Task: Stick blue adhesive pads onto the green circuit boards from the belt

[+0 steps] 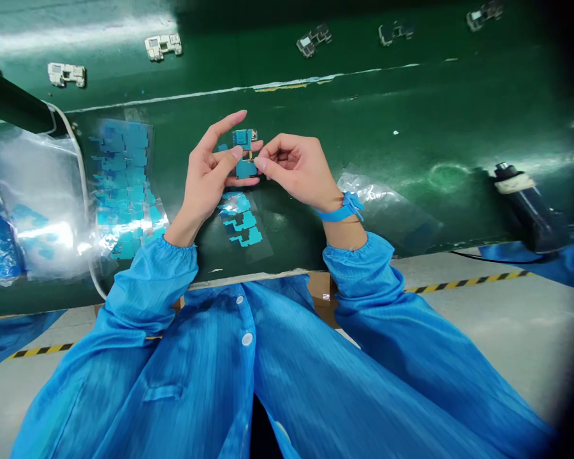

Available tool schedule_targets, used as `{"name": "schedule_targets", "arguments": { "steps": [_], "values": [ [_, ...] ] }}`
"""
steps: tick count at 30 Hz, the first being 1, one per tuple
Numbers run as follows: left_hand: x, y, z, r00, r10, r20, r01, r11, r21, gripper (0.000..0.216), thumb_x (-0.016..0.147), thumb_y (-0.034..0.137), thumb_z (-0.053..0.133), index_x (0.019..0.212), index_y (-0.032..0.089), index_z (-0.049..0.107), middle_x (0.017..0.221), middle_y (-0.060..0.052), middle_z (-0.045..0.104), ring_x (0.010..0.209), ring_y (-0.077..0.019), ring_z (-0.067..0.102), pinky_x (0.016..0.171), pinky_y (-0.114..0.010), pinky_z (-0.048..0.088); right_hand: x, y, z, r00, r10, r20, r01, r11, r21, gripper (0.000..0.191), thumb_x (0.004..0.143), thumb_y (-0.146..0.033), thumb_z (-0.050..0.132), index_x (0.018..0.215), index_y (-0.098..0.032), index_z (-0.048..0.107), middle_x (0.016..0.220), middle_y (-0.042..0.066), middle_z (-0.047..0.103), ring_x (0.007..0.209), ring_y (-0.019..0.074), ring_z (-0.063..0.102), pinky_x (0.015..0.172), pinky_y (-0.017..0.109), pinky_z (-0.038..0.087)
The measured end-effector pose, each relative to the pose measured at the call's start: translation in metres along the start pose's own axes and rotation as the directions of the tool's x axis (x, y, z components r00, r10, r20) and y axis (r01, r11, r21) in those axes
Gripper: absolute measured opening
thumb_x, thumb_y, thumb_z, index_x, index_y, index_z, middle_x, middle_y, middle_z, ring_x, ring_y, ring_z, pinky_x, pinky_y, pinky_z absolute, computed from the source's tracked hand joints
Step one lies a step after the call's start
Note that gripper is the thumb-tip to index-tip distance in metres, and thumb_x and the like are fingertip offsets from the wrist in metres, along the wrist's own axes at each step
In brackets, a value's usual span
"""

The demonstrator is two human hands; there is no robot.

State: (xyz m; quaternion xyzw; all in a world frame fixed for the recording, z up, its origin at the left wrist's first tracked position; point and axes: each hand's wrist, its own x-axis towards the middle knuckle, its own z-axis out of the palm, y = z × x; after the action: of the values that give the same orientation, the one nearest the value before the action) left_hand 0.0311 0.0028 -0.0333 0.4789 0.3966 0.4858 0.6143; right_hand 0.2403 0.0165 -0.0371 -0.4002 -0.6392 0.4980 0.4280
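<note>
Held a circuit board (245,168), just above and left of frame centre, in the left hand (205,173) with index finger spread away. Pressed thumb and forefinger of the right hand (297,167) together at the board's right edge; could not tell whether around anything. Saw blue film pieces (245,222) below.

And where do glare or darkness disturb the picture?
Head view: strong glare on clear plastic bag; head view: pale streak across green surface, upper left; head view: right edge fades to black; head view: held board too small to judge sharpness.
</note>
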Motion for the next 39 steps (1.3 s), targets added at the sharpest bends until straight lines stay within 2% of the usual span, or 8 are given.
{"name": "schedule_targets", "arguments": {
  "steps": [5, 14, 17, 23, 29, 32, 35, 39],
  "values": [
    [0.0, -0.003, -0.004, 0.995, 0.096, 0.034, -0.094, 0.995, -0.041, 0.075, 0.093, 0.052, 0.092, 0.157, 0.032, 0.059, 0.143, -0.008, 0.078, 0.125, -0.0319, 0.081, 0.093, -0.037, 0.075, 0.004, -0.003, 0.003, 0.995, -0.058, -0.076, 0.063, 0.995, 0.074, 0.066, 0.094, -0.086, 0.077, 0.097, -0.02, 0.067, 0.089, 0.003, 0.067, 0.079, 0.0139, 0.065, 0.068, 0.029, 0.056],
    [0.0, -0.007, -0.006, 0.985, 0.149, 0.088, -0.148, 0.989, -0.019, 0.09, 0.087, 0.058, 0.097, 0.16, 0.033, 0.052, 0.145, -0.008, 0.077, 0.136, -0.035, 0.076, 0.103, -0.044, 0.073, 0.003, 0.0, 0.01, 0.989, -0.146, -0.014, 0.146, 0.989, -0.015, 0.058, 0.101, -0.075, 0.075, 0.09, -0.018, 0.07, 0.088, 0.002, 0.057, 0.075, 0.0121, 0.051, 0.07, 0.031, 0.043],
    [-0.005, 0.0, 0.003, 0.999, 0.045, -0.016, -0.045, 0.999, 0.014, 0.078, 0.092, 0.057, 0.092, 0.157, 0.031, 0.057, 0.132, -0.008, 0.082, 0.126, -0.0308, 0.081, 0.091, -0.035, 0.075, 0.002, -0.001, 0.011, 0.99, -0.141, -0.008, 0.14, 0.989, -0.055, 0.058, 0.099, -0.075, 0.076, 0.084, -0.019, 0.066, 0.086, 0.002, 0.054, 0.078, 0.0148, 0.051, 0.071, 0.032, 0.042],
    [-0.008, 0.001, 0.012, 0.983, -0.081, -0.165, 0.077, 0.997, -0.029, 0.041, 0.095, 0.052, 0.088, 0.117, 0.02, 0.074, 0.12, -0.009, 0.085, 0.083, -0.0206, 0.084, 0.064, -0.025, 0.069, -0.002, -0.003, 0.02, 0.994, -0.093, 0.063, 0.101, 0.986, -0.134, 0.056, 0.1, -0.072, 0.074, 0.082, -0.019, 0.068, 0.082, 0.001, 0.053, 0.071, 0.0135, 0.046, 0.067, 0.033, 0.04],
    [-0.004, 0.013, 0.001, 0.972, -0.122, -0.199, 0.114, 0.992, -0.052, 0.059, 0.108, 0.052, 0.07, 0.16, 0.028, 0.055, 0.138, -0.01, 0.08, 0.08, -0.0196, 0.084, 0.068, -0.029, 0.069, 0.067, 0.014, -0.027, 1.0, -0.024, -0.002, 0.024, 0.987, -0.161, 0.062, 0.092, -0.082, 0.077, 0.083, -0.022, 0.067, 0.071, 0.001, 0.058, 0.066, 0.016, 0.05, 0.066, 0.033, 0.046],
    [0.002, 0.025, -0.017, 0.964, -0.049, -0.262, 0.065, 0.996, 0.054, 0.041, 0.111, 0.045, 0.064, 0.143, 0.02, 0.065, 0.117, -0.009, 0.084, 0.072, -0.016, 0.078, 0.063, -0.026, 0.062, 0.126, 0.023, -0.065, 0.967, 0.09, -0.237, -0.182, 0.898, -0.401, 0.045, 0.101, -0.062, 0.073, 0.084, -0.021, 0.067, 0.069, 0.003, 0.056, 0.068, 0.0203, 0.054, 0.076, 0.041, 0.054],
    [0.029, 0.04, -0.056, 0.927, 0.113, -0.358, 0.023, 0.934, 0.355, 0.021, 0.107, 0.03, 0.063, 0.118, 0.017, 0.077, 0.081, -0.003, 0.076, 0.064, -0.0139, 0.065, 0.067, -0.027, 0.054, 0.148, 0.026, -0.079, 0.934, -0.011, -0.357, -0.213, 0.786, -0.581, 0.019, 0.094, -0.03, 0.08, 0.103, -0.015, 0.074, 0.088, 0.008, 0.064, 0.09, 0.0252, 0.061, 0.106, 0.052, 0.054],
    [0.101, 0.063, -0.138, 0.802, 0.241, -0.547, 0.258, 0.686, 0.68, 0.033, 0.089, -0.004, 0.068, 0.111, 0.019, 0.077, 0.106, -0.004, 0.073, 0.118, -0.02, 0.064, 0.124, -0.039, 0.044, 0.104, 0.02, -0.054, 0.989, -0.023, -0.149, -0.073, 0.792, -0.607, 0.03, 0.096, -0.032, 0.073, 0.121, -0.016, 0.075, 0.106, 0.01, 0.069, 0.084, 0.0213, 0.06, 0.093, 0.045, 0.058]
  ]
}}
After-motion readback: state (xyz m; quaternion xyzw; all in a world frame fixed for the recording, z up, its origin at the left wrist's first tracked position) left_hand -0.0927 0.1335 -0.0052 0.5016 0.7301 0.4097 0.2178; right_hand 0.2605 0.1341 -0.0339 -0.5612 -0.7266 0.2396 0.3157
